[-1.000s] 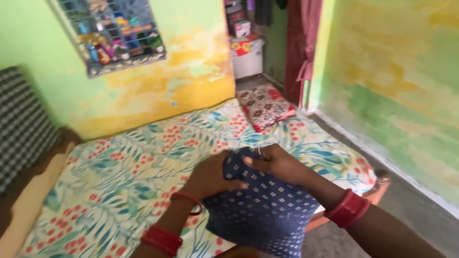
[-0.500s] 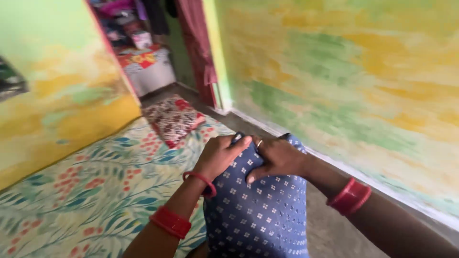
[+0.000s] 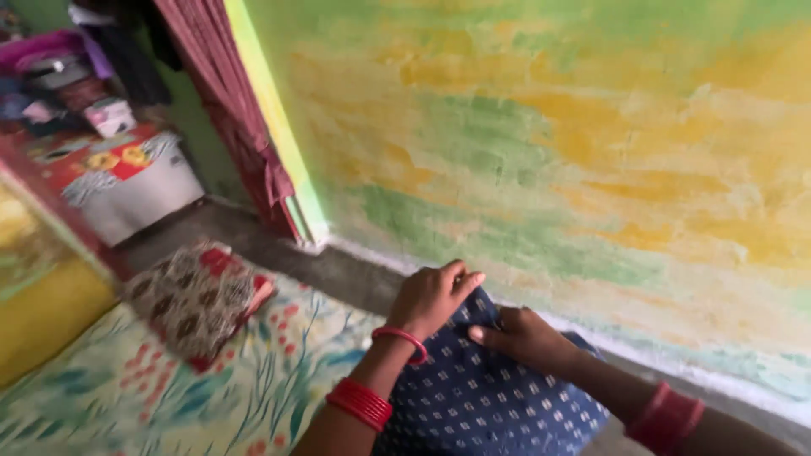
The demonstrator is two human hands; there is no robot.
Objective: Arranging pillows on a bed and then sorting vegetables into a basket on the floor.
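A dark blue cloth-covered cushion with small white square dots sits low in the head view. My left hand grips its upper edge, fingers curled over the fabric. My right hand presses on the fabric just to the right, thumb tucked against the edge. Both wrists wear red bangles. The cushion's lower part runs out of the frame.
A bed with a floral sheet lies at the lower left, with a red patterned pillow on it. A green and yellow wall runs close on the right. A dark red curtain hangs by a doorway, with a white chest beyond.
The view has swung to the right, from the bed toward the wall. Both hands have stayed on the blue cushion, which has moved along with them toward the wall side.
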